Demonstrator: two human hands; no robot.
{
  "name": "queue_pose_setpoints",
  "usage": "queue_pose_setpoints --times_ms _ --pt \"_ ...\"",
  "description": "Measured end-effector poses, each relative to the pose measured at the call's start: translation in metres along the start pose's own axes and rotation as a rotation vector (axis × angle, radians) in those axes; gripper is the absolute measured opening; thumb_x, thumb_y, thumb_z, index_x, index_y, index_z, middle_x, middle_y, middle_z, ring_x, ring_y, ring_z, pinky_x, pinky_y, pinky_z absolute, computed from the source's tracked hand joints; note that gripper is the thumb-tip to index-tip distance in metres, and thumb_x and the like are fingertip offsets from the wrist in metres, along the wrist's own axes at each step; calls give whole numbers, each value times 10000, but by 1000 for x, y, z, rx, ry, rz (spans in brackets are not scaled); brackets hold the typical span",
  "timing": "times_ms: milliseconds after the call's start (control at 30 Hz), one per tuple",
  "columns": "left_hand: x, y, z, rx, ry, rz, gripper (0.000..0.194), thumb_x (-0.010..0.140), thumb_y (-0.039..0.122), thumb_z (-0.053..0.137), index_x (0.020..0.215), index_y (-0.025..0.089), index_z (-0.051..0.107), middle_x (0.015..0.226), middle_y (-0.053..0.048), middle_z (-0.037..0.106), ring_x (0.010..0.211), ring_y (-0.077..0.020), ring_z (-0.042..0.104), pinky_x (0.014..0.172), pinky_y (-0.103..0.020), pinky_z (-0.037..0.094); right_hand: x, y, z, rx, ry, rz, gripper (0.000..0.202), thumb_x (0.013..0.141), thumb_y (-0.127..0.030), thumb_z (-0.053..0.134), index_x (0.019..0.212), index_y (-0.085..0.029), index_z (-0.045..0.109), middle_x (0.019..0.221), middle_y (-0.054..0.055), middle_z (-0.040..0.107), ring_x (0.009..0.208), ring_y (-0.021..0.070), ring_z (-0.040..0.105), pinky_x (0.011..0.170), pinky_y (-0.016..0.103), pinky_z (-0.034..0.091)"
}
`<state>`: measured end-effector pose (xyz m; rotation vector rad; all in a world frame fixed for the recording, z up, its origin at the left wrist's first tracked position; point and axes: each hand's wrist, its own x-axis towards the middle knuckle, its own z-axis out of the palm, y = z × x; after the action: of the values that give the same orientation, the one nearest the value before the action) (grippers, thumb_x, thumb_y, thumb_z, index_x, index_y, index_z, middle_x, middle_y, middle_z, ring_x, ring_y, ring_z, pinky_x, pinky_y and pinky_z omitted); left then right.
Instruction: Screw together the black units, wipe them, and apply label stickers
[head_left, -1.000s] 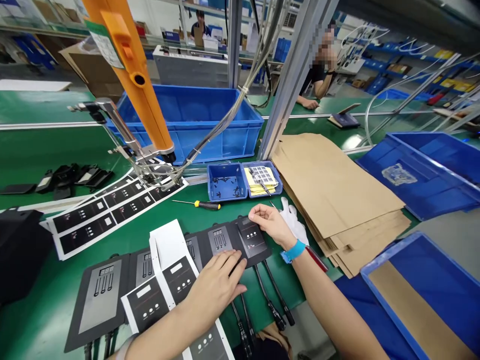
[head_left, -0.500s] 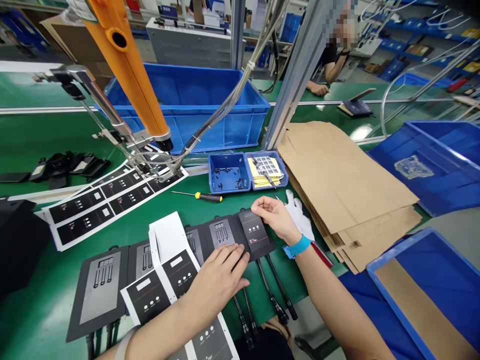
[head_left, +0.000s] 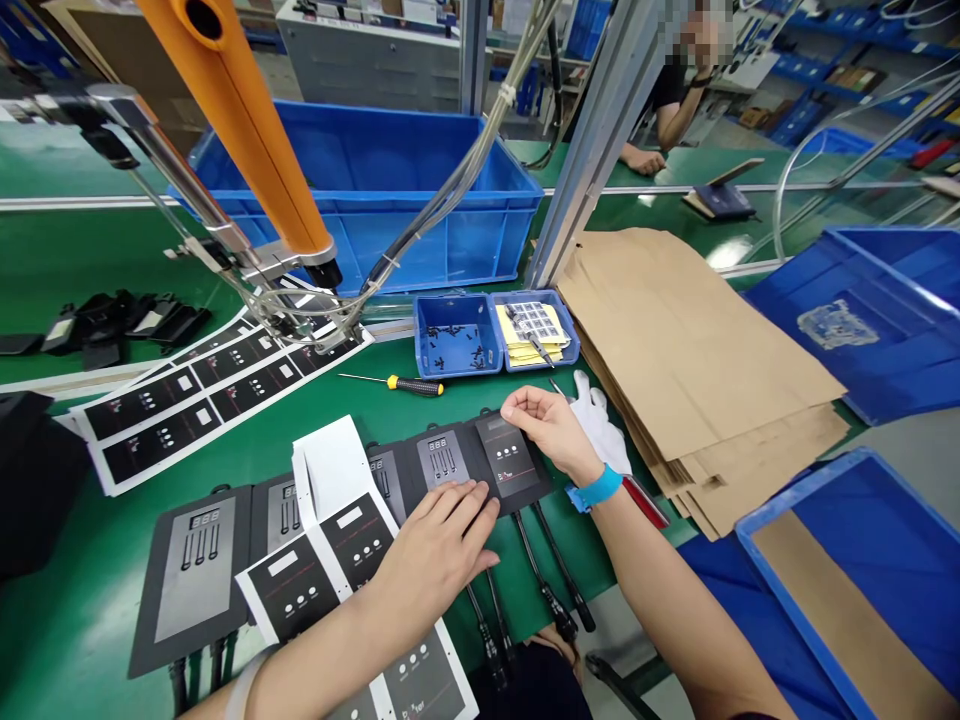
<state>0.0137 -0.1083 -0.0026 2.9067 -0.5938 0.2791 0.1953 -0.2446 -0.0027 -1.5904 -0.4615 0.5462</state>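
Note:
A row of dark grey control boxes with cables lies across the bench. My left hand rests flat, fingers stretched out, over the lower edge of a control box with a bare silver panel, near the rightmost one. On the rightmost box sits a black label with white button dots and a logo. At the label's upper right corner my right hand is closed in a pinch; its fingertips appear to hold the label's edge. Under my left forearm lie printed label sheets, partly covered by it.
A screwdriver and small blue bins lie beyond the boxes. An orange tool arm hangs at left. A white glove and stacked brown cardboard are at right. Another person's hand rests across the bench.
The view has shifted slightly. Both hands stay almost where they were, the left flat and the right pinching at the label's corner.

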Motion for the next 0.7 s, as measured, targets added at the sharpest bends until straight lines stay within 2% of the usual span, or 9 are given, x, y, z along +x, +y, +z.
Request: queue_pose_setpoints --times_ms 167,333,467,700 --pt "0 1 -1 19 -21 1 438 976 414 479 1264 93 552 1256 -167 628 1119 -306 592 932 -447 476 0 -1 -1 -10 -2 2 255 752 -417 741 780 -184 641 722 -11 601 678 130 532 685 281 446" --pt "1 3 -1 21 -67 -6 474 952 404 539 1344 140 506 1267 -157 618 1135 -308 583 954 -459 461 -1 -1 0 -21 -3 -8 236 771 -399 727 786 -181 639 727 -9 599 681 127 529 681 278 442" --pt "2 3 -1 1 -72 -18 461 959 410 523 1337 146 517 1255 -163 619 1133 -303 582 954 -470 461 -1 0 0 -45 8 -17 214 780 -381 711 788 -181 637 732 -5 603 681 131 534 675 279 445" --pt "3 4 -1 14 -87 -22 528 909 443 608 1340 154 511 1253 -144 619 1122 -307 577 945 -450 453 -1 2 1 -103 25 -24 193 763 -346 722 824 -181 644 739 1 612 676 135 545 654 279 452"
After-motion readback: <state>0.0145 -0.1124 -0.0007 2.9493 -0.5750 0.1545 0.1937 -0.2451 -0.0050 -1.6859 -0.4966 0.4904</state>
